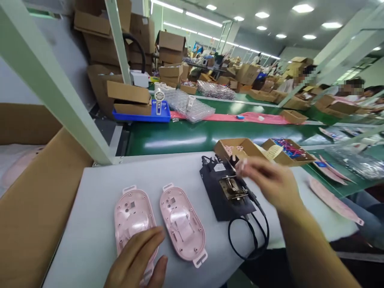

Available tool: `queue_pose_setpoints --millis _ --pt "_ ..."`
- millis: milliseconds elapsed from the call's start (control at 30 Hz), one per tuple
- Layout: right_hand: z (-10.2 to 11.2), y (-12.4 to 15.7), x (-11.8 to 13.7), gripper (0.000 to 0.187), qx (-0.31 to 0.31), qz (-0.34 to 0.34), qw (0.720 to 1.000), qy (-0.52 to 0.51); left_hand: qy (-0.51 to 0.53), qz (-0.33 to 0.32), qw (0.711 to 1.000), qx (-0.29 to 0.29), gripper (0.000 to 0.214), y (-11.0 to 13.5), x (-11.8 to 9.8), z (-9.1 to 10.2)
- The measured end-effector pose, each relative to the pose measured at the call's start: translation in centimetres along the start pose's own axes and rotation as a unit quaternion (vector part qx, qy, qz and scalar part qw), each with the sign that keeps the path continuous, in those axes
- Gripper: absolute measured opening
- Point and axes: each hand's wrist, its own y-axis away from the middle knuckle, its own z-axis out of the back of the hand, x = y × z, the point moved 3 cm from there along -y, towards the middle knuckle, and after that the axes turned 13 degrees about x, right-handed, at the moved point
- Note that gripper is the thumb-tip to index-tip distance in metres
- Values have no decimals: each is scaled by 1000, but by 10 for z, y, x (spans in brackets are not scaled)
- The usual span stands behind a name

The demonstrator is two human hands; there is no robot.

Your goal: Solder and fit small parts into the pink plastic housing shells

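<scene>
Okay, left hand [135,256] is down at the counter [87,240], fingers loosely curled over the lower end of a pink plastic shell [132,212], not gripping it, with a second shell [182,224] lying just beside it. Right hand [267,184] hangs pinched above a black jig [223,192], near a cardboard tray [237,149]; those blurred fingers, can't tell if they hold anything.

Round ceiling lights [301,9] at one o'clock lit the room brightly, glare streaked the green conveyor belt [180,140] at twelve, the right hand [268,184] blurred at four, and wide-angle distortion bent the edges.
</scene>
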Motion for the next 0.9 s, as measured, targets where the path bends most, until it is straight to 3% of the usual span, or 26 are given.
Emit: queue_pose_setpoints --millis 33,67,167,233,300,367,433,533,600,733,900 --pt "-22 18 28 17 60 104 985 -124 25 38 999 0 36 -2 -3 0" --pt "-46 34 54 11 133 171 951 -222 51 60 997 2 39 -4 -7 0" --pt "-109 57 104 9 187 167 874 -417 117 29 993 14 37 -6 -12 5" --pt "-135 54 118 9 208 148 851 -460 147 -20 989 25 34 -5 -10 10" --pt "-146 45 119 9 247 146 839 -462 158 -26 987 11 32 -3 -3 15" --pt "-148 33 109 11 261 127 849 -441 157 17 987 -32 28 -1 7 17" --pt "-146 19 93 13 239 82 885 -390 145 65 986 -54 26 -2 15 12" --pt "-146 2 73 15 193 44 950 -240 141 81 986 -21 25 -7 23 -3" --pt "-150 -3 69 16 187 66 971 -135 142 62 988 16 29 -9 25 -13" --pt "-159 2 70 17 191 134 972 -32 131 51 986 85 35 -8 24 -23" --pt "-164 9 68 30 193 229 954 22 91 32 990 106 41 -7 21 -26"
